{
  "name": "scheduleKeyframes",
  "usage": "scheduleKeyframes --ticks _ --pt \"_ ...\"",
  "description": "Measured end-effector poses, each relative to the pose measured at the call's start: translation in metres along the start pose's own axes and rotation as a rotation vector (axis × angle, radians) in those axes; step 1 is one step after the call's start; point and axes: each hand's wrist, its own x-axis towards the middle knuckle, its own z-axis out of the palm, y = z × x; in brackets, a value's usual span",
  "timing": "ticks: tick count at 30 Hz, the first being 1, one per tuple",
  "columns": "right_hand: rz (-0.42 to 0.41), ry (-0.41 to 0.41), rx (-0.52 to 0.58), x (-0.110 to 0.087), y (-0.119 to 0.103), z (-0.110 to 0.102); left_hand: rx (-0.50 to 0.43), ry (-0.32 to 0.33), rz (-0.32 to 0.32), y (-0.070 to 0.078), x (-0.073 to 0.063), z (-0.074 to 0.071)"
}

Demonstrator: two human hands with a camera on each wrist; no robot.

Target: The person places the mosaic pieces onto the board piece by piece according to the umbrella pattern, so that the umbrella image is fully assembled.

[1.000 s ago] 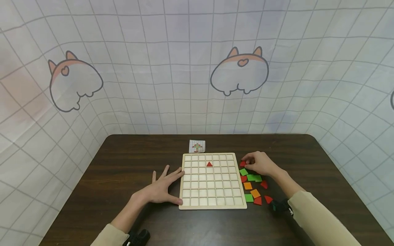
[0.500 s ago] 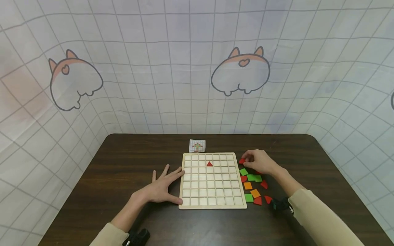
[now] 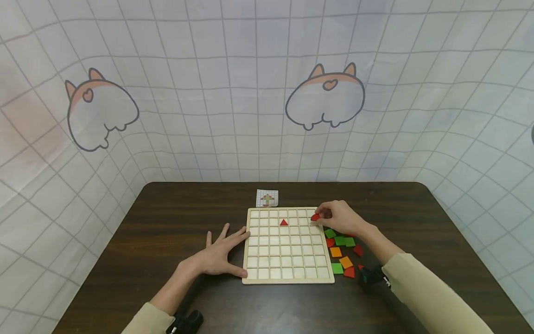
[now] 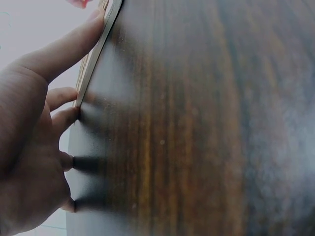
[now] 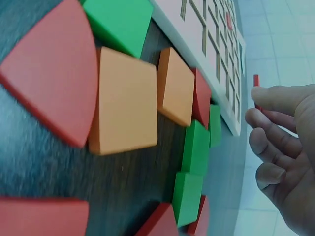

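Observation:
A pale wooden grid board (image 3: 288, 246) lies on the dark table. One red triangle (image 3: 284, 222) sits in a cell of its upper rows. My left hand (image 3: 219, 256) rests with spread fingers against the board's left edge; in the left wrist view the thumb (image 4: 74, 46) touches that edge. Over the board's upper right corner, my right hand (image 3: 340, 217) pinches a red piece (image 3: 314, 217) with a curved edge between thumb and fingers. In the right wrist view this red piece (image 5: 256, 84) shows edge-on, raised above the table.
Right of the board lie loose pieces: several green ones (image 3: 337, 268), orange squares (image 3: 346, 262) and red rounded pieces (image 3: 349, 272). A small card (image 3: 267, 198) with a printed coloured pattern lies behind the board. A white grid-patterned curtain (image 3: 233, 116) surrounds the table.
My right hand has lifted the red piece from the loose pieces and carried it left, over the board's upper right corner. The left hand has stayed in place.

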Motion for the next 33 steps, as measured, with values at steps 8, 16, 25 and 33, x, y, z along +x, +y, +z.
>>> scheduleKeyframes --ticks 8,16,25,33 --pt "-0.023 -0.025 -0.016 0.006 -0.010 0.010 0.004 -0.005 0.016 0.000 0.001 0.002" --pt "-0.043 -0.061 0.012 0.016 -0.020 0.023 0.008 -0.011 0.004 -0.003 0.002 0.005" --pt "-0.072 -0.071 0.022 0.021 -0.031 0.038 0.000 -0.004 0.016 -0.003 0.001 0.006" --pt "-0.105 -0.076 0.012 0.030 -0.044 0.046 0.005 0.001 0.023 -0.003 0.001 0.002"
